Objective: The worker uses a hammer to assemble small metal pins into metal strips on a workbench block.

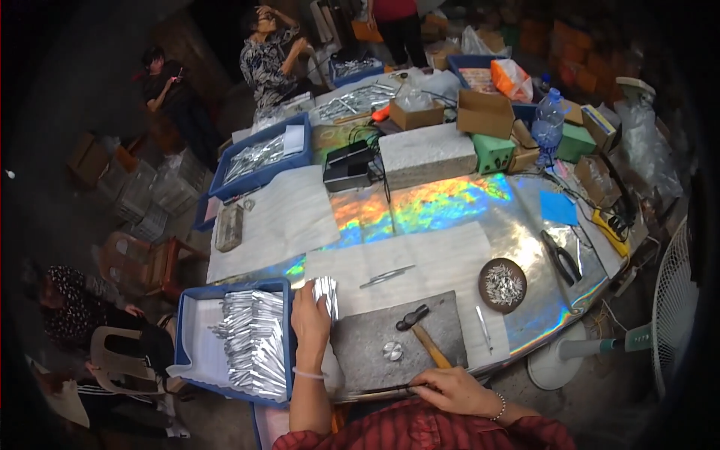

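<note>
My left hand is closed at the near left of the table, its fingers against a bundle of slim silver metal pieces. Just left of it, a blue tray holds many similar silver pieces. At the table's front edge my right hand is closed, with a thin dark rod reaching left from its fingers. Between my hands lies a grey metal plate, carrying a hammer with a wooden handle and a small round silver piece.
Slim silver tools lie on white sheeting beyond the plate. To the right are a round brown bowl of small silver parts, pliers and a fan. Boxes, a white block and another blue tray stand farther back. Other people are around.
</note>
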{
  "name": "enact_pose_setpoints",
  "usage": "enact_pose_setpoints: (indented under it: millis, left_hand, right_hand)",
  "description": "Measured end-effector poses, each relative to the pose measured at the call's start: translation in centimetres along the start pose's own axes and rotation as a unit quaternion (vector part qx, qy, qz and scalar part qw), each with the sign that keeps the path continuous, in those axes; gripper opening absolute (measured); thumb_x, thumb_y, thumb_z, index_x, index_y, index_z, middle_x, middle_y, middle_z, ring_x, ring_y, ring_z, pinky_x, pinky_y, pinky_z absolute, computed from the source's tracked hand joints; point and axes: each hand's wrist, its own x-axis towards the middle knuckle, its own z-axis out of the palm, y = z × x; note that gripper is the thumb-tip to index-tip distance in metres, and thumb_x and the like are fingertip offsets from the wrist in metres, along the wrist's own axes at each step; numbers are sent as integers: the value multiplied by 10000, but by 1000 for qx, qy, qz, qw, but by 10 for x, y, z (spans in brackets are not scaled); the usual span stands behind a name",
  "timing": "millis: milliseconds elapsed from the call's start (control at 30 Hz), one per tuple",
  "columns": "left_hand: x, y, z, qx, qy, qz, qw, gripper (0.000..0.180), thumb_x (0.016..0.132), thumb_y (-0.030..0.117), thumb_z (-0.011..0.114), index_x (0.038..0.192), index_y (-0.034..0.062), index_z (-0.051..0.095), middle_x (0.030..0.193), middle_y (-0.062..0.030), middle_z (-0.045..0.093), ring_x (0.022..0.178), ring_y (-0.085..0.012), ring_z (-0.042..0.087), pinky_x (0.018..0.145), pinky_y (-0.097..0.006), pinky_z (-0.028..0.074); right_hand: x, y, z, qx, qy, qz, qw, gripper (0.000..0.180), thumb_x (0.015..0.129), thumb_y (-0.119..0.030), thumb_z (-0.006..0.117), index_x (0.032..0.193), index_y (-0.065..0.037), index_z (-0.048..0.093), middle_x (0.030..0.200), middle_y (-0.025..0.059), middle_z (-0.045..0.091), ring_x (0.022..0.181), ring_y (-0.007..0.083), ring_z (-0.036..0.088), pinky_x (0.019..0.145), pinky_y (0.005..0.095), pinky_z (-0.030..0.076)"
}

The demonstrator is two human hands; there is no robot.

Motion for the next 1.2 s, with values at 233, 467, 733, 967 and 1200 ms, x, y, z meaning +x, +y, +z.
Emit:
enact_pose_setpoints:
  millis: [233,467,733,967,1200]
  left_hand:
    - [-16,59,-54,-286,-42,26,957,295,819,32,559,1107,-15,520,1020,-100,568,920,-172,575,766,-262,467]
    - [1,65,-56,-331,-29,7,943,148,826,60,569,946,-18,607,854,-86,627,757,-127,584,643,-234,464]
    - [68,43,46,-152,-171,73,971,208,755,133,615,918,4,618,865,-161,632,778,-271,619,692,-331,483]
    - [85,19,123,28,-298,170,939,336,628,245,681,874,29,608,887,-168,609,797,-320,586,704,-382,470]
    - [87,50,141,25,-359,190,913,152,622,153,641,669,9,642,758,-202,623,750,-356,606,676,-428,484]
  right_hand:
    - [-4,-2,-3,-22,4,-1,1000,137,818,-150,580,897,-39,583,812,113,619,718,278,619,627,334,495]
    - [-3,-6,-17,-46,166,92,981,141,787,-75,583,909,-5,582,780,145,592,652,298,592,572,349,463]
    - [-1,4,-17,-195,159,48,966,215,738,-30,606,936,16,535,887,142,537,819,299,545,710,358,443]
    - [6,2,-5,-260,76,67,960,453,679,-151,676,1066,-16,484,1010,137,489,915,315,466,764,399,365]
    - [16,-2,1,-317,77,104,939,522,675,-81,660,1143,-7,441,1072,179,453,985,358,453,821,419,360]
